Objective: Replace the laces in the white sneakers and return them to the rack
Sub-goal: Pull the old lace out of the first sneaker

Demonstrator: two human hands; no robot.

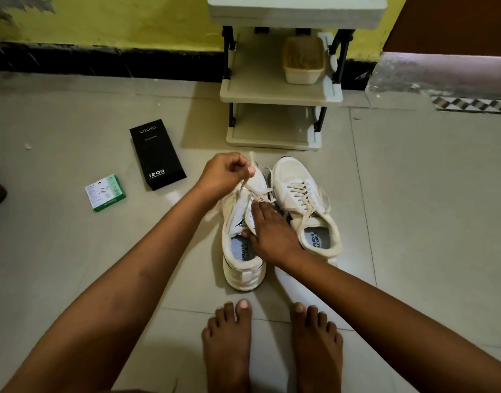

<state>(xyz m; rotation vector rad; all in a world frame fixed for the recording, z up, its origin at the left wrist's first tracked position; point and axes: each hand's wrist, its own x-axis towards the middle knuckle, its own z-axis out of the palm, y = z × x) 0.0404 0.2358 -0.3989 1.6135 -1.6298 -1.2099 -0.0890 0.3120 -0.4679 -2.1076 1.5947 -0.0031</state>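
Two white sneakers sit side by side on the tiled floor (73, 251), just in front of the rack (280, 92), toes pointing toward it. Left sneaker (240, 268) is nearer the bare feet (272, 344); right sneaker (303, 199) lies w/ its lace fully threaded, loose ends trailing over the side. Left hand (223, 174) is raised over the left sneaker's toe, fingers curled, pinching a lace (259, 192) that runs taut down to the eyelets. Right hand (269, 231) lies fingers straight across the left sneaker's tongue, thumb at the collar edge, pressing it down (not curled round anything). On the rack's middle shelf, toward its right edge, stands a cream basket (303, 62). Left of the sneakers on the floor: a black phone box (157, 154), and further left a small green box (105, 192), apart from each other.
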